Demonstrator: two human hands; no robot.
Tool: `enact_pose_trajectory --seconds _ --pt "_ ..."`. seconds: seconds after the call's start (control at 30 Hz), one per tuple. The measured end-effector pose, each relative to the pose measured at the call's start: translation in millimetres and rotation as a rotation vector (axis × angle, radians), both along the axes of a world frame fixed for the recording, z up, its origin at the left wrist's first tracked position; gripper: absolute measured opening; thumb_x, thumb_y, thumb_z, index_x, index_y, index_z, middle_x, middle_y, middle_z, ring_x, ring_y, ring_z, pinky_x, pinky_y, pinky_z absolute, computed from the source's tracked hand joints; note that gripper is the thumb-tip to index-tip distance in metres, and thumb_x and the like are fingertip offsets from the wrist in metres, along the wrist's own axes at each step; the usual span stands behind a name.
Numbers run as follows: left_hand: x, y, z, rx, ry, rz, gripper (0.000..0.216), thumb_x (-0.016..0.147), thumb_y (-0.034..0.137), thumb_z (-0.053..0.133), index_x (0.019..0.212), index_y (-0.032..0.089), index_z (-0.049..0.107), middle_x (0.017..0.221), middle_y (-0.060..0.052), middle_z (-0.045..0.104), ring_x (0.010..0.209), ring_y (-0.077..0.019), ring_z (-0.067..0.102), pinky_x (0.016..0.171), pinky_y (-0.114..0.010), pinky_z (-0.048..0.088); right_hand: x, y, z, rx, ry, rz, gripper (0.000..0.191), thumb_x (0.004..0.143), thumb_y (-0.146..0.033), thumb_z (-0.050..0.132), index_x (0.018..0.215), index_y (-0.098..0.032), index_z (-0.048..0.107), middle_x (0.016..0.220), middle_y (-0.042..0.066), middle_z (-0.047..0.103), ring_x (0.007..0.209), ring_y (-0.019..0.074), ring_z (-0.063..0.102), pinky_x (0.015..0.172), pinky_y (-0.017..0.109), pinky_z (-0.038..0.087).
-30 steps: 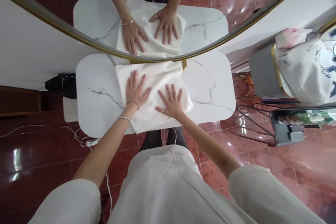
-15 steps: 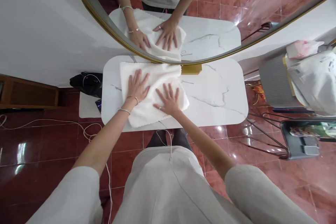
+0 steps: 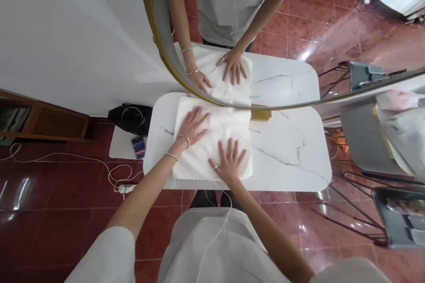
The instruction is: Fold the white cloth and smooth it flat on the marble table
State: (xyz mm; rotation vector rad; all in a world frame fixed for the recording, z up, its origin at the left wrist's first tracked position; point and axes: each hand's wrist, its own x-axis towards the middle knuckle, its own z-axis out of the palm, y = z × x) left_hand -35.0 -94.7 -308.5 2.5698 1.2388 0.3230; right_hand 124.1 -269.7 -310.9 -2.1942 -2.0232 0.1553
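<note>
A white cloth [image 3: 214, 130] with a scalloped edge lies spread on the left half of a white marble-patterned table [image 3: 285, 172]. Flat on its upper left part rests my left hand [image 3: 193, 127], fingers stretched out, with bracelets at the wrist. My right hand [image 3: 229, 164] presses on the lower right part with its fingers spread, a ring on one of them. Neither hand grips the fabric. Slight creases run across the cloth between the hands.
A gold-rimmed mirror [image 3: 245, 17] stands on a gold base [image 3: 261, 114] at the table's back edge. A black bag [image 3: 129, 117] sits left, near a white cable [image 3: 79, 162]. At right are a grey ribbed bin [image 3: 363, 137] and a chair [image 3: 395, 216].
The cloth has been smoothed flatter and squarer, its right corner no longer jutting out. My hands have slid over it, the right one nearer the front edge. The camera view has shifted.
</note>
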Motion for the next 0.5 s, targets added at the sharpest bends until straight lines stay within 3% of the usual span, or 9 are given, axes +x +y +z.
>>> enact_pose_trajectory --seconds 0.13,0.23,0.4,0.5 --pt "-41.0 26.0 3.9 0.011 0.058 0.027 0.063 0.092 0.048 0.047 0.150 0.025 0.034 0.162 -0.009 0.014 0.149 -0.0269 0.013 0.120 -0.048 0.014 -42.1 29.2 3.0 0.031 0.113 -0.018 0.070 0.091 -0.062 0.042 0.149 -0.024 0.035 0.154 0.018 0.028 0.145 0.0418 0.013 0.107 0.072 0.009" --pt "-52.6 37.5 7.4 0.014 0.087 0.026 0.061 0.092 0.048 0.047 0.148 0.026 0.036 0.162 -0.008 0.015 0.149 -0.0267 0.013 0.120 -0.050 0.010 -48.1 64.5 3.5 0.064 0.203 -0.055 0.059 0.095 -0.056 0.037 0.142 -0.021 0.047 0.146 0.018 0.040 0.141 0.0367 0.023 0.110 0.063 0.018" --pt "-50.9 41.4 7.7 0.024 0.116 0.049 0.062 0.092 0.050 0.047 0.148 0.027 0.036 0.162 -0.009 0.017 0.149 -0.0265 0.013 0.120 -0.053 0.006 -25.8 133.2 -2.4 0.098 0.158 0.072 0.061 0.098 -0.046 0.032 0.149 -0.015 0.035 0.156 0.017 0.023 0.145 0.0338 0.014 0.114 0.053 0.017" --pt "-52.1 49.5 6.0 0.014 0.099 0.094 0.061 0.092 0.048 0.048 0.148 0.028 0.036 0.161 -0.009 0.019 0.149 -0.0264 0.014 0.120 -0.054 0.007 -22.6 159.9 -5.0 0.049 0.120 0.120 0.063 0.096 -0.048 0.033 0.152 -0.017 0.030 0.154 0.017 0.026 0.140 0.0365 0.022 0.113 0.054 0.017"
